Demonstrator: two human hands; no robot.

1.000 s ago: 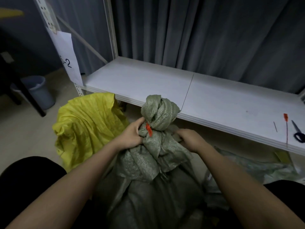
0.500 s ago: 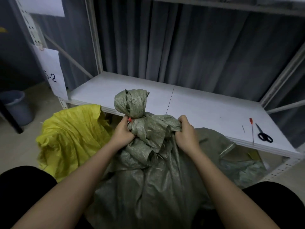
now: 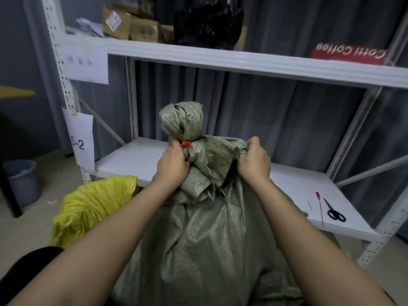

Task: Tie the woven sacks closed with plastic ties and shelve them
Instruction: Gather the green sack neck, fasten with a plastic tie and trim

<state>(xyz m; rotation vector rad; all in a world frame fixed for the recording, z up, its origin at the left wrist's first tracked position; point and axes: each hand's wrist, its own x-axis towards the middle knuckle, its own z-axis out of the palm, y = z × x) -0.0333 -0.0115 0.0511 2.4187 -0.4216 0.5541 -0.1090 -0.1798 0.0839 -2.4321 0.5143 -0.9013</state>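
- Head view: a green woven sack (image 3: 205, 239) stands in front of the lower shelf (image 3: 136, 160) of a white rack, its gathered top rising above that shelf's board.
- Red plastic tie (image 3: 186, 144) cinches the sack's neck, with the bunched mouth puffed out above it.
- Left hand (image 3: 172, 165) has its fingers curled tight round the neck just below the tie.
- Right hand (image 3: 255, 161) grips a fold of the sack's fabric to the right of the neck, fingers curled into it.
- Yellow sack (image 3: 92, 204) lies crumpled on the floor, left of the green sack and below the lower shelf's front edge.
- Spare red tie (image 3: 319, 206) and black scissors (image 3: 334, 212) lie side by side on the right end of the lower shelf.
- Paper label (image 3: 81, 140) reading "-2" hangs on the rack's left post above the lower shelf.
- Cardboard boxes (image 3: 132, 23) and a red "Coffee" package (image 3: 348, 54) sit on the upper shelf (image 3: 242, 60).
- Grey bin (image 3: 22, 182) stands on the floor, well left of the lower shelf.
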